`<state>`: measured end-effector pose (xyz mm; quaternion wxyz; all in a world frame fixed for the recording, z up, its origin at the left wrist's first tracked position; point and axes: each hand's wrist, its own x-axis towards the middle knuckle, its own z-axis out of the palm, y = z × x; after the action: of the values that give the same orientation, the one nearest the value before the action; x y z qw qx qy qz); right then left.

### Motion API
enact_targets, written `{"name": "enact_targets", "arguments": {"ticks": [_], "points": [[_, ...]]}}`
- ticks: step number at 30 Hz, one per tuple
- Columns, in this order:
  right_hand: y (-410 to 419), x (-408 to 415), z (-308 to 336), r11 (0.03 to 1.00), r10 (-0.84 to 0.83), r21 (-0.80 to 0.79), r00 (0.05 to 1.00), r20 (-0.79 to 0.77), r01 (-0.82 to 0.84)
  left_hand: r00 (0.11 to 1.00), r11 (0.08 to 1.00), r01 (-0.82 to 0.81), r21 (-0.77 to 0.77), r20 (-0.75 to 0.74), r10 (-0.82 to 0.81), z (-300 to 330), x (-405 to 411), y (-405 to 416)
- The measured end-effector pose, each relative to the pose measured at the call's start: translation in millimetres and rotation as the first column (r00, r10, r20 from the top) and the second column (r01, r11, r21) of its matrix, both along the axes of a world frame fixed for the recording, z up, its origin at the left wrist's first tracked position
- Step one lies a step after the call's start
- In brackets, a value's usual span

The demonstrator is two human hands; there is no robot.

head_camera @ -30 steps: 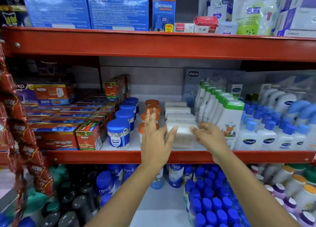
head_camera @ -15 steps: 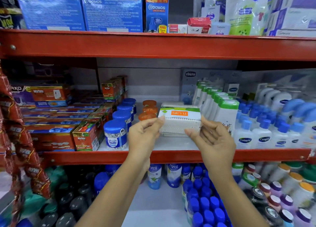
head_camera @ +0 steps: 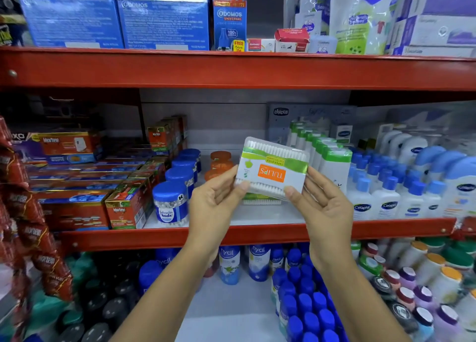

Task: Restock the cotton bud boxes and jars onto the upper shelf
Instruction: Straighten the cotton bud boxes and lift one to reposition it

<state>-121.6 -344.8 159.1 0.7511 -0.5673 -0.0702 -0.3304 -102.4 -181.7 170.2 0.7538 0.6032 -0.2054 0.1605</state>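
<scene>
I hold a clear cotton bud box (head_camera: 273,169) with a white, green and orange Tulips label, tilted with its face toward me, in front of the middle shelf. My left hand (head_camera: 216,200) grips its left edge and my right hand (head_camera: 319,202) grips its right edge. Another cotton bud box (head_camera: 260,200) lies on the white shelf board (head_camera: 257,216) behind it, mostly hidden. A row of blue-lidded cotton bud jars (head_camera: 171,202) stands to the left, and orange-lidded jars (head_camera: 220,158) stand behind my left hand.
The red upper shelf beam (head_camera: 231,69) carries blue Odomos boxes (head_camera: 164,17) and baby-product pouches (head_camera: 360,14). Red Mortein boxes (head_camera: 126,205) stand left of the jars. White lotion bottles (head_camera: 386,197) crowd the right. The lower shelf holds Nycil bottles (head_camera: 257,261).
Both hands lifted the box off the stack on the shelf, drew it toward me and tilted its label up to face me.
</scene>
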Motion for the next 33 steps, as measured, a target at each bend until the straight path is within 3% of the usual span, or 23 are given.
{"name": "enact_targets", "arguments": {"ticks": [4,7,9,10,12,14,16,18,21,24,27,29,33], "points": [[9,-6,2,0.997,0.043,0.065,0.999,-0.017,-0.042,0.994,1.000,0.013,-0.010,0.108,-0.012,8,-1,-8],[10,-6,-3,0.995,0.055,0.083,0.996,-0.077,-0.048,0.994,0.998,0.055,-0.025,0.095,-0.052,19,1,-8],[4,-4,-3,0.999,-0.046,-0.032,0.990,-0.134,0.043,0.991,0.993,0.071,0.092,0.104,-0.081,24,5,-1],[-1,-3,-1,0.976,-0.146,-0.183,0.981,-0.129,0.121,0.989,0.980,0.046,0.196,0.132,-0.073,27,8,3],[-12,-1,9,0.810,-0.270,-0.536,0.963,0.016,0.236,0.965,0.886,-0.089,0.455,0.259,-0.036,34,12,11],[-19,2,24,0.595,-0.175,-0.777,0.977,0.125,0.206,0.923,0.739,-0.201,0.643,0.377,-0.077,42,13,13],[-24,7,38,0.427,-0.061,-0.897,0.993,0.096,0.113,0.894,0.647,-0.213,0.732,0.413,-0.174,48,13,13],[-26,11,46,0.359,-0.047,-0.929,0.996,0.077,0.089,0.885,0.628,-0.171,0.759,0.398,-0.240,48,14,11],[-28,11,45,0.433,-0.088,-0.892,0.991,0.098,0.127,0.905,0.682,-0.169,0.711,0.387,-0.179,39,15,9],[-31,7,33,0.710,-0.053,-0.704,0.999,-0.007,0.033,0.922,0.753,-0.275,0.598,0.386,0.030,23,18,8],[-32,8,21,0.896,0.071,-0.425,0.986,-0.148,-0.128,0.992,0.927,-0.103,0.360,0.102,0.071,2,18,4],[-31,10,13,0.942,0.133,-0.282,0.973,-0.190,-0.183,0.994,0.969,-0.095,0.228,-0.025,0.104,-13,17,-2],[-25,16,-3,0.961,0.152,-0.195,0.964,-0.217,-0.196,0.988,0.987,-0.143,0.067,-0.050,0.146,-31,12,-19]]}}
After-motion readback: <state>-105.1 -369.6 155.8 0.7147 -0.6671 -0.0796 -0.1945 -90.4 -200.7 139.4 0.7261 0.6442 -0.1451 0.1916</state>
